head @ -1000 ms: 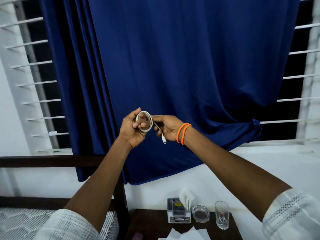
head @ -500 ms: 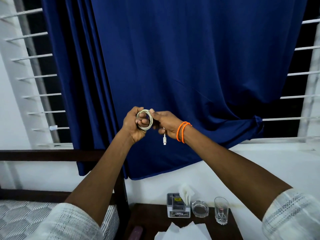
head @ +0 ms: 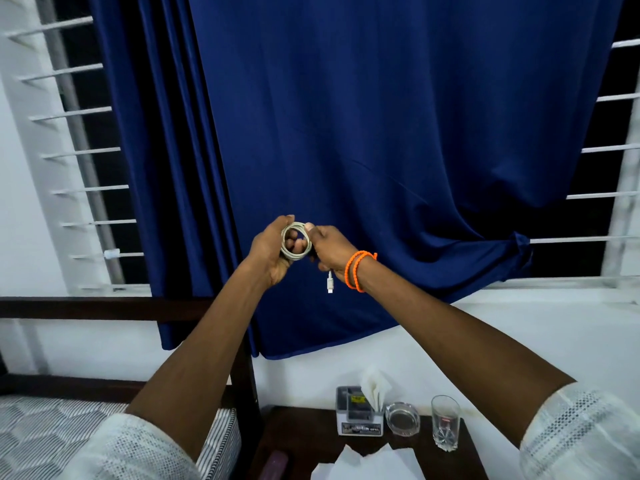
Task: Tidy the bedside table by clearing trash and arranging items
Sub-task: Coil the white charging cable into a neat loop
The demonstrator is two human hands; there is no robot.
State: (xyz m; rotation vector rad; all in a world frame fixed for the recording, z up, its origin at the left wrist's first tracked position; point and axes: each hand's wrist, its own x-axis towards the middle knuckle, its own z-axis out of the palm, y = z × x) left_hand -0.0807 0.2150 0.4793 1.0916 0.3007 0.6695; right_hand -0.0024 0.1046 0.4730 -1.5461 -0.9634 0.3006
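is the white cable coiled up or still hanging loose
Mostly coiled: the cable forms a tight ring held between left hand and right hand; only its plug end dangles.

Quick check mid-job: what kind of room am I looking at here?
Most likely a bedroom: a mattress in a dark wooden bed frame, a small bedside table beside it, and a blue curtain over a barred window.

curtain: smooth cloth | table: dark glossy wood | tumbler: clear glass
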